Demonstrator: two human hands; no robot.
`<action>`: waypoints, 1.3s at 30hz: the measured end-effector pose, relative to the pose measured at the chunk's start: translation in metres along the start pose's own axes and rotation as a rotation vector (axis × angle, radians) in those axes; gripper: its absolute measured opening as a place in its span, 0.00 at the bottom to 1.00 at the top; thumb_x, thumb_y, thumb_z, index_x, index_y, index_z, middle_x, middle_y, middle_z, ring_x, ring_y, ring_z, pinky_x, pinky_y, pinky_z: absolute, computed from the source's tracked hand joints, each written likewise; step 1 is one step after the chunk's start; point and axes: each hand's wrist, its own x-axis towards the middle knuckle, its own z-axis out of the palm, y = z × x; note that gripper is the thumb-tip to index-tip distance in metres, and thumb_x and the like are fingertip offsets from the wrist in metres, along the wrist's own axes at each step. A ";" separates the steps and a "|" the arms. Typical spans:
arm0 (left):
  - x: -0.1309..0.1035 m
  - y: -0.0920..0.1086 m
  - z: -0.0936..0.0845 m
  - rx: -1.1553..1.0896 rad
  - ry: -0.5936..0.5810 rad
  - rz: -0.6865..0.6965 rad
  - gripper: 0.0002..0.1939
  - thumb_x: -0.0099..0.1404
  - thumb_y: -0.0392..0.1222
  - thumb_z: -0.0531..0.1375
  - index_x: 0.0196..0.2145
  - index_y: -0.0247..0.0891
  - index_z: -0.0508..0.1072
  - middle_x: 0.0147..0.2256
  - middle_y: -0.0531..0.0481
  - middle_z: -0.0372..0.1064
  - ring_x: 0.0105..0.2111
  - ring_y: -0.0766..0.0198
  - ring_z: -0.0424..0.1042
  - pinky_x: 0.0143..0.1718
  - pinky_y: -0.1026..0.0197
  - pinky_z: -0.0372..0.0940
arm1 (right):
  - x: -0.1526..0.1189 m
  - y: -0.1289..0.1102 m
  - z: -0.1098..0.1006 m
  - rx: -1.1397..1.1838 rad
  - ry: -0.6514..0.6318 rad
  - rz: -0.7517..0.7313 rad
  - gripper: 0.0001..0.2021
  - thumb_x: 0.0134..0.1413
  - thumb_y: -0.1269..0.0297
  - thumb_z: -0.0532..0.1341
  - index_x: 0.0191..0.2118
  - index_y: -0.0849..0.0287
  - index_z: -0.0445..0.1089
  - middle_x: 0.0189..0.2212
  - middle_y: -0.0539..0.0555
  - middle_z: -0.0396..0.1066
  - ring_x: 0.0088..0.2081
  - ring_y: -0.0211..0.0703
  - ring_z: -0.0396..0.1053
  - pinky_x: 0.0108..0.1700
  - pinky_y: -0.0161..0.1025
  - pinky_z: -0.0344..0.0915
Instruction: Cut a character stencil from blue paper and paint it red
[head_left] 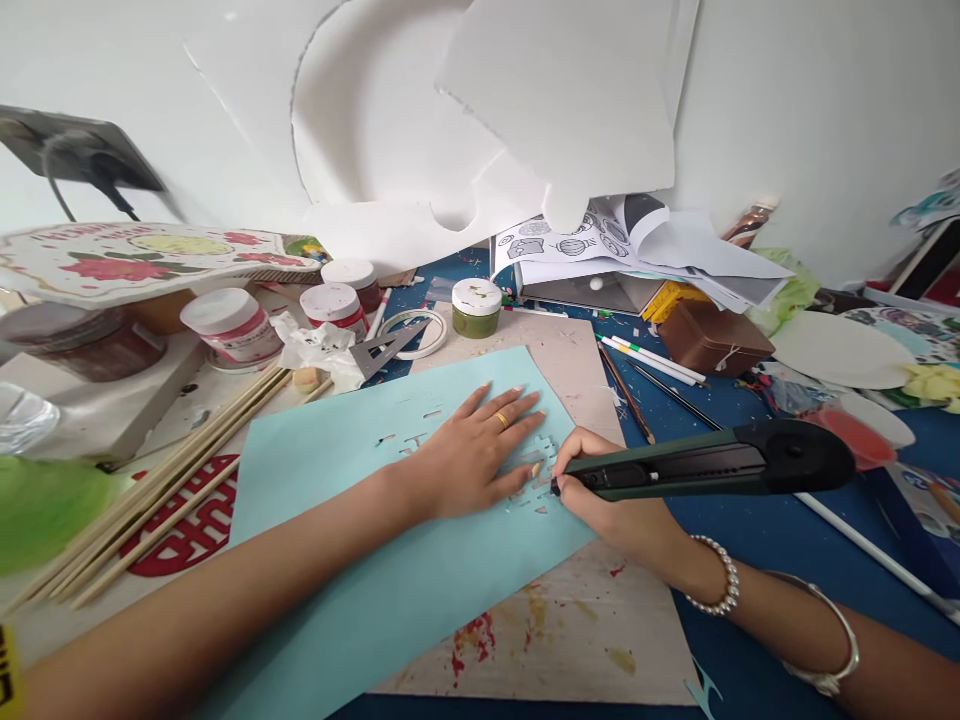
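A light blue sheet of paper (322,470) with small cut-out shapes lies at an angle over a stained board (570,640). My left hand (480,450) rests flat on the sheet, palm down with fingers spread, a gold ring on one finger. Just right of it, my right hand (600,490) grips a dark green utility knife (675,465) near its front end. The knife's front end is at the cut-outs by the sheet's right edge, and its body points right. The blade tip is too small to make out.
Wooden sticks (172,470) lie on the left, near lidded paint jars (234,328). A green jar (476,308) stands behind the sheet. Pens (652,360), a brown box (712,335) and a white rod (870,545) are on the right. White foam sheets (570,100) lean on the wall.
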 end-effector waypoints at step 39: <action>0.000 0.000 0.000 0.017 -0.011 -0.002 0.26 0.67 0.51 0.43 0.58 0.34 0.48 0.60 0.45 0.38 0.59 0.56 0.37 0.57 0.48 0.33 | -0.002 0.000 -0.003 -0.041 -0.021 -0.018 0.07 0.40 0.78 0.52 0.24 0.58 0.58 0.18 0.44 0.57 0.19 0.32 0.55 0.22 0.30 0.52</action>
